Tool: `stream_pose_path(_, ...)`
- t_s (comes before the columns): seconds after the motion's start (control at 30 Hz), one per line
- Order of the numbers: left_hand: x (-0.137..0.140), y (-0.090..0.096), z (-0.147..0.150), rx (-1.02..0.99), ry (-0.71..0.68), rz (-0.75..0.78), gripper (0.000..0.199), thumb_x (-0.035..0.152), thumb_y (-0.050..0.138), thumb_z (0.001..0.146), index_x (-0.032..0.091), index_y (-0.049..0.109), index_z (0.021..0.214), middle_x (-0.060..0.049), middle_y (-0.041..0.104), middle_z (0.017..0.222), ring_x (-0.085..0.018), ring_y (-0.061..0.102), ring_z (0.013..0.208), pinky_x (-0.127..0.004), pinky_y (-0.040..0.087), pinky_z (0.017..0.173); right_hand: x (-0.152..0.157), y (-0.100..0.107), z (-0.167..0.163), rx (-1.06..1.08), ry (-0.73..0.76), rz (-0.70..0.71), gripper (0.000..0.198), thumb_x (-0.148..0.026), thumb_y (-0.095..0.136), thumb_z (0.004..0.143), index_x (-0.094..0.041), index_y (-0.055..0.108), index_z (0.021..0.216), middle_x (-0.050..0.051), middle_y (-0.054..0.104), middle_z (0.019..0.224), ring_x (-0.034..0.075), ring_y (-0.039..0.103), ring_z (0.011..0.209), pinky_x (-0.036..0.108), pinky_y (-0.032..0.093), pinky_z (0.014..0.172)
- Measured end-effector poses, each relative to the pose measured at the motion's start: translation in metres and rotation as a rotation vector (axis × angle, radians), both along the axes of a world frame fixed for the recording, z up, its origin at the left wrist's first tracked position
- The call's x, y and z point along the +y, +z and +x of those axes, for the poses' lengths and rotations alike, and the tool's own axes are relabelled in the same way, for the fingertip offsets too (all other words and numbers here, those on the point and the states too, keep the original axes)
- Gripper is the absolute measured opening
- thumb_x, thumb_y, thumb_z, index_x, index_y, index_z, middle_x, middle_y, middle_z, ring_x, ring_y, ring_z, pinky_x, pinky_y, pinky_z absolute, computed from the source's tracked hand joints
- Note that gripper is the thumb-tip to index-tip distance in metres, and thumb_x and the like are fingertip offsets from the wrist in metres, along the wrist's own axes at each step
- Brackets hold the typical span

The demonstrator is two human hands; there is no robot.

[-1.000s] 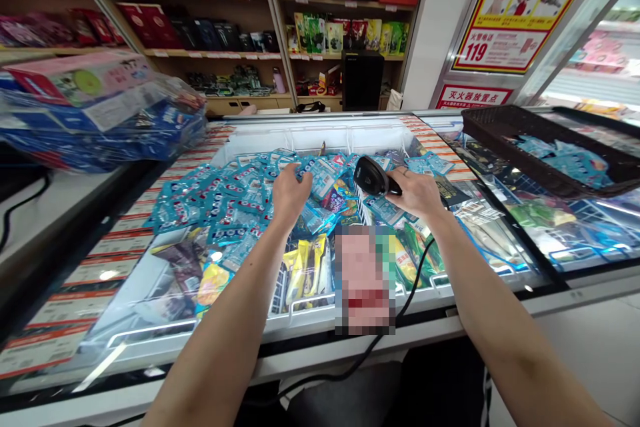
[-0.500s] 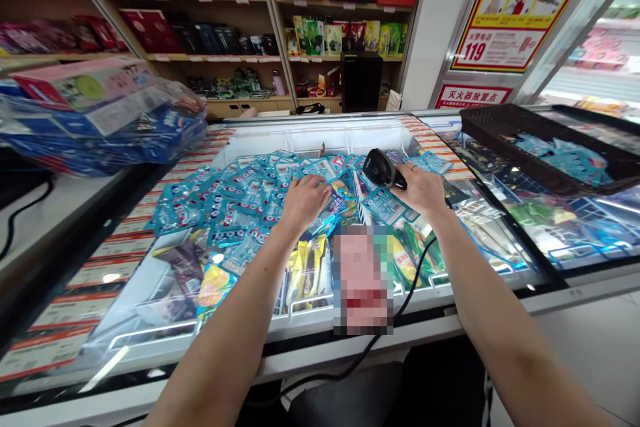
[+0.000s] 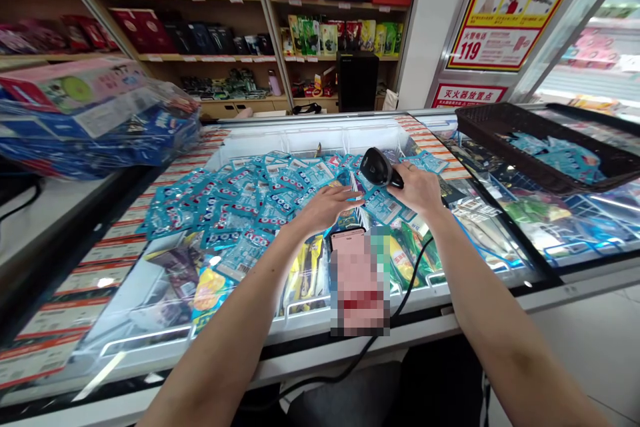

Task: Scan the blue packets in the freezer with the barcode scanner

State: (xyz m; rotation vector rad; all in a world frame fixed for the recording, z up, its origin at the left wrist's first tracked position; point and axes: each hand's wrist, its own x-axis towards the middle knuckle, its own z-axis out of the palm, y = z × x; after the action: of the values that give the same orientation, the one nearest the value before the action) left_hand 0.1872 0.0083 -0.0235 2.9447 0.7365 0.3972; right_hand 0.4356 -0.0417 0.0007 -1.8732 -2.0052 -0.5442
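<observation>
In my right hand [image 3: 417, 188] is a black barcode scanner [image 3: 376, 167], gripped by its handle, its head tilted to the left over blue packets. A black cable [image 3: 420, 273] trails toward me below that hand. My left hand [image 3: 327, 205] reaches over the freezer's glass top with fingers stretched out to the right; I see nothing held in it. Many small blue packets [image 3: 245, 197] lie spread to its left. Below the two hands a phone [image 3: 349, 235] lies on the glass, most of its screen pixelated.
Colourful frozen goods [image 3: 305, 267] show through the glass of the freezer [image 3: 310, 137]. A dark brown tray [image 3: 480, 130] holding more blue packets sits at right. Plastic-wrapped boxes [image 3: 95, 123] stand at left. Stocked shelves [image 3: 200, 57] line the back.
My left hand has moved right from the blue packets, its fingers now stretched toward the scanner side. My right hand keeps the scanner in nearly the same place.
</observation>
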Motion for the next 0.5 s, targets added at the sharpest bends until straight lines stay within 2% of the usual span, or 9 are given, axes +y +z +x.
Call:
stream_pose_path(0.13, 0.0004, 0.0003, -0.005, -0.047, 0.05, 0.03, 0.039, 0.018, 0.038, 0.088, 0.032, 0.061, 0.116, 0.001, 0.057, 0.131, -0.019, 0.047, 0.123, -0.041, 0.033, 0.102, 0.0001, -0.0001, -0.0001, -0.005, -0.006, -0.014, 0.04, -0.044, 0.048, 0.084, -0.02, 0.059, 0.115, 0.01, 0.064, 0.102, 0.023, 0.058, 0.081, 0.03, 0.033, 0.06)
stream_pose_path(0.27, -0.0037, 0.003, -0.0058, -0.125, 0.166, 0.059, 0.028, 0.031, 0.043, 0.088, 0.023, 0.065, 0.103, -0.006, 0.065, 0.111, -0.023, 0.056, 0.105, -0.04, 0.04, 0.09, -0.0001, 0.0, -0.0011, -0.014, 0.001, -0.009, 0.04, -0.044, 0.05, 0.083, -0.022, 0.058, 0.115, 0.008, 0.065, 0.101, 0.023, 0.059, 0.08, 0.03, 0.032, 0.06)
stream_pose_path(0.37, -0.0065, 0.0031, -0.0024, -0.158, 0.244, 0.036, 0.036, 0.047, 0.046, 0.086, 0.021, 0.062, 0.106, -0.008, 0.064, 0.106, -0.024, 0.057, 0.1, -0.038, 0.041, 0.088, -0.0005, -0.0001, -0.0022, -0.024, 0.008, -0.011, 0.041, -0.044, 0.05, 0.083, -0.022, 0.058, 0.116, 0.008, 0.065, 0.102, 0.023, 0.059, 0.081, 0.03, 0.032, 0.059)
stream_pose_path(0.5, -0.0054, -0.0014, 0.0007, -0.146, 0.294, 0.04, 0.057, 0.06, 0.053, 0.079, 0.024, 0.054, 0.122, -0.009, 0.057, 0.121, -0.026, 0.05, 0.113, -0.041, 0.037, 0.095, -0.0004, -0.0014, -0.003, -0.046, 0.013, -0.028, 0.04, -0.044, 0.051, 0.083, -0.022, 0.058, 0.116, 0.008, 0.065, 0.103, 0.023, 0.059, 0.081, 0.029, 0.031, 0.058)
